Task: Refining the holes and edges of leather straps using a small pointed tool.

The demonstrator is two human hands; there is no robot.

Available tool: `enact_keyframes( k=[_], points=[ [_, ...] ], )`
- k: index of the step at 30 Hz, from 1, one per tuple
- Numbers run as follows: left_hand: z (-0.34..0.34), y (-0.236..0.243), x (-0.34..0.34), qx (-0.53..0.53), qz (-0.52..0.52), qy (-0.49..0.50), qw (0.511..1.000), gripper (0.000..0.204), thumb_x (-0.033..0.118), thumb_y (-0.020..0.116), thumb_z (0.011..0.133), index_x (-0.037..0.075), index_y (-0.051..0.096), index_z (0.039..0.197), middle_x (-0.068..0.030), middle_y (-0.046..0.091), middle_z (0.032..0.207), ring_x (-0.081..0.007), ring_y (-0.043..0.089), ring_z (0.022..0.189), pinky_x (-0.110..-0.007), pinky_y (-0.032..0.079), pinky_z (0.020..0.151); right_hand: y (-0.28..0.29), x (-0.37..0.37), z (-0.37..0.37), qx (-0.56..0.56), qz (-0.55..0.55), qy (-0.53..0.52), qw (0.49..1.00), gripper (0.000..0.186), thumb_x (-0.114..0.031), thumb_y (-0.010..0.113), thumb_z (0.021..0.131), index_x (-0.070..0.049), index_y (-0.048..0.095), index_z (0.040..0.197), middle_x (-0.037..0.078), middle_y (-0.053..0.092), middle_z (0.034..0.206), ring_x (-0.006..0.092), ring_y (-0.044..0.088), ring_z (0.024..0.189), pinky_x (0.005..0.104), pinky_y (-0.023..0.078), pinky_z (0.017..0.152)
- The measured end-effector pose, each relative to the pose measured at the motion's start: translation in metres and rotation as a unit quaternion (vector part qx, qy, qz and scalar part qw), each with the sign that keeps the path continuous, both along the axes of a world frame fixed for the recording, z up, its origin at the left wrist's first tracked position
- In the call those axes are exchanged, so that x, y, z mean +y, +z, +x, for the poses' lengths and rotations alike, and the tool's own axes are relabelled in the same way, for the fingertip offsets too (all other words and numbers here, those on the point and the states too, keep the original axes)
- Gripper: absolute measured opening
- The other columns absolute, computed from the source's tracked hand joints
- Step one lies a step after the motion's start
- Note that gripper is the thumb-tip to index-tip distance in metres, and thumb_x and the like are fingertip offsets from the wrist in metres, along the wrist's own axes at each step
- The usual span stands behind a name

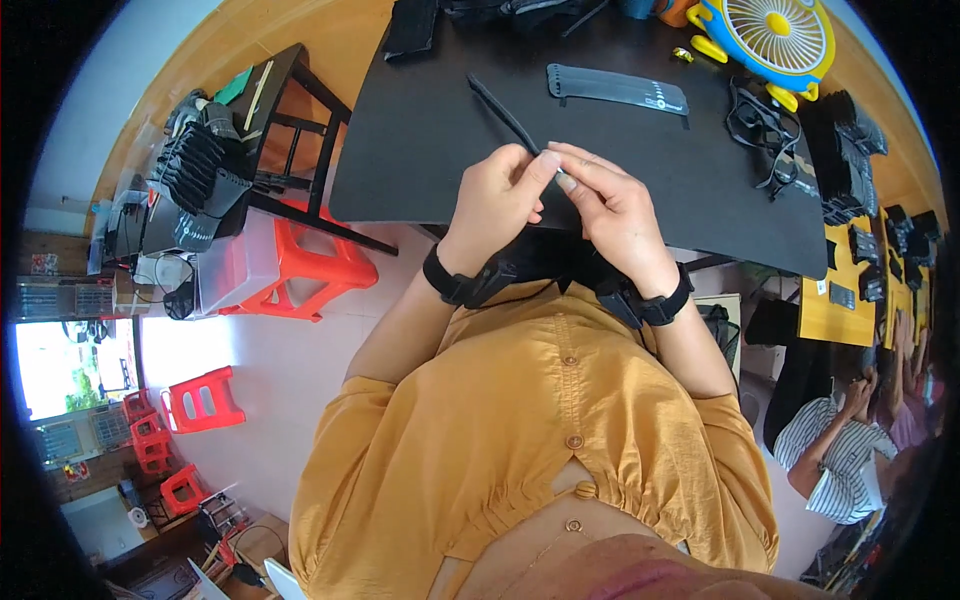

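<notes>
a narrow black strip between the left hand and the right hand, over the near edge of a black table

seen from above, the largest form is the wearer's ochre blouse, buttoned down the front. the black table spreads beyond it. to the left, a red stool stands by a dark side table, on which dark, ribbed pieces are piled. at the far right, a person in a striped top sits near a yellow table.

next in size, a blue and yellow fan stands at the far right of the black table. nearer, a tangle of black straps lies toward the right edge. a flat grey-black piece with pale marks at its right end rests left of the straps, beyond the hands and apart from them.

the two hands meet at their fingertips. the left is nearly closed, thumb and fingers pinching the near end of the strip; the right, its fingers bent and narrow, meets it there, though its exact grip is hidden. the strip slants away up and left above the tabletop. each wrist bears a black band. smallest is a yellow object beside the fan, too small to identify.
</notes>
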State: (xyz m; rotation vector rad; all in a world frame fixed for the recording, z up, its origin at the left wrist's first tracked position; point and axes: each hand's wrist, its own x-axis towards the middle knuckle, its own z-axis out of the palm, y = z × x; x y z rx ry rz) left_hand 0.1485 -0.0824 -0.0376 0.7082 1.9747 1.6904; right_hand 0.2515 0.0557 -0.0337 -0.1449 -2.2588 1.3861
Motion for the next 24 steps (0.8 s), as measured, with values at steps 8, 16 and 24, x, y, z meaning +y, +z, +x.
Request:
enact_keyframes(
  k=[8,16,24],
  points=[
    [0.003,-0.008,-0.006,0.155,0.048,0.004,0.987,0.035,0.027,0.051,0.103,0.002,0.053,0.078,-0.0058,0.052,0.059,-0.0129,0.051,0.05,-0.029,0.041,0.048,0.0,-0.009,-0.001,0.051,-0.004,0.04,0.998,0.03,-0.002,0.057,0.093,-0.008,0.068,0.12,0.012,0.066,0.123,0.0281,0.065,0.113,0.0331,0.051,0.095],
    [-0.002,-0.009,-0.019,0.225,0.074,-0.001,0.972,0.034,0.021,0.049,0.102,0.002,0.054,0.075,-0.0052,0.051,0.06,-0.0138,0.05,0.051,-0.03,0.04,0.049,0.007,-0.02,0.001,0.022,-0.111,0.057,0.992,0.027,-0.005,0.058,0.095,-0.01,0.069,0.12,0.011,0.07,0.115,0.0205,0.07,0.095,0.0288,0.055,0.082],
    [0.0,-0.025,-0.029,0.168,0.135,0.01,0.976,0.034,0.019,0.047,0.103,0.003,0.053,0.073,-0.0024,0.05,0.059,-0.0107,0.048,0.051,-0.027,0.038,0.049,0.031,-0.005,0.002,0.013,-0.397,0.133,0.908,0.041,-0.018,0.052,0.102,-0.007,0.048,0.141,0.012,0.071,0.105,0.0003,0.042,0.044,0.0146,0.032,0.037]
  ],
)
